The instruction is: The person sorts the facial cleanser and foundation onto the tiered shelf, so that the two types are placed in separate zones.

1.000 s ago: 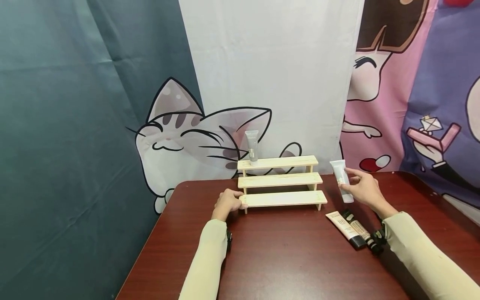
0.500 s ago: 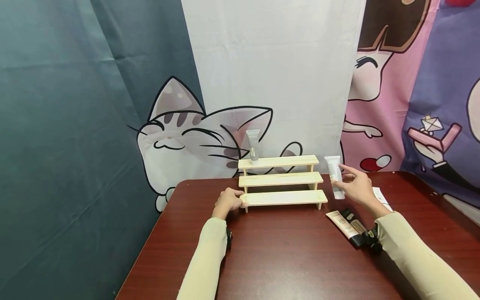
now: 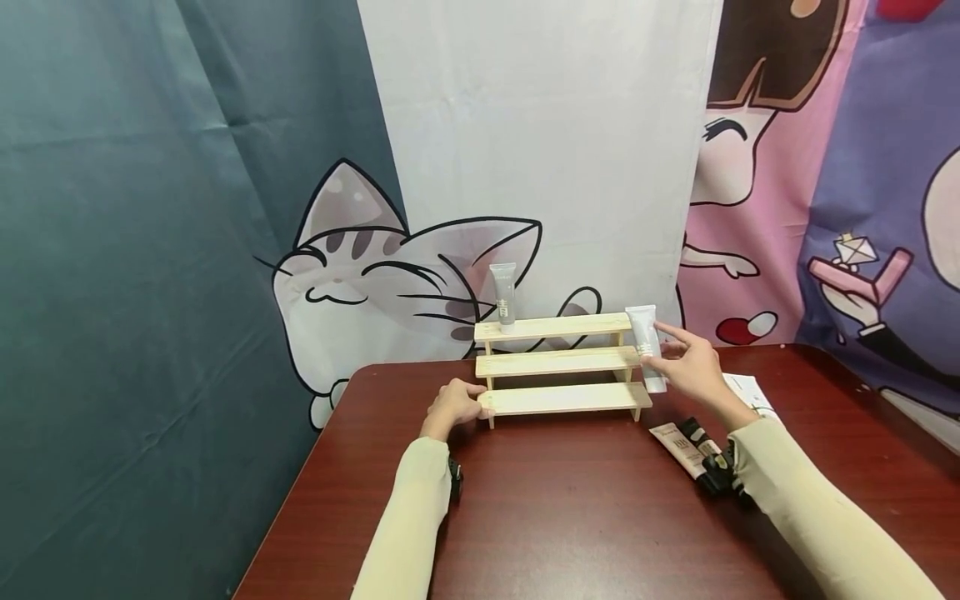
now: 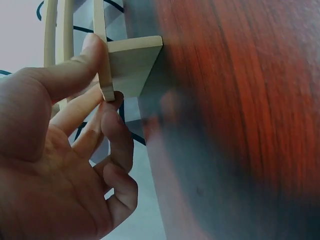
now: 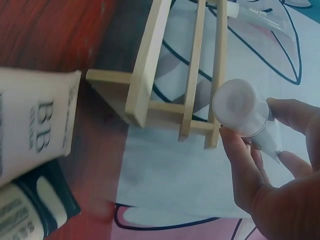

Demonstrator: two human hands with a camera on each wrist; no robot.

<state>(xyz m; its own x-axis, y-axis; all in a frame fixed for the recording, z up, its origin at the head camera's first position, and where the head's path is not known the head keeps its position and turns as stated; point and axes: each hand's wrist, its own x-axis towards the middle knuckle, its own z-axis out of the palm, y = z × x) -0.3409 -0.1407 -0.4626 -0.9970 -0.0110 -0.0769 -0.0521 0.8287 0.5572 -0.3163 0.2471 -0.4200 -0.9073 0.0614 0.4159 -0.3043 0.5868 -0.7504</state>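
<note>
Your left hand (image 3: 454,403) pinches the lower left end of a wooden rack (image 3: 562,399), a clear tube (image 3: 505,293) stands on top, and near the right end a white tube (image 3: 644,337), cap down, is gripped between the fingers of your right hand (image 3: 692,367).

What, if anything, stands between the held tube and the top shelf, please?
Nothing visible does: the right fingers hold the tube near the right end of the top shelf, while the other tube stands at its left end.
</note>
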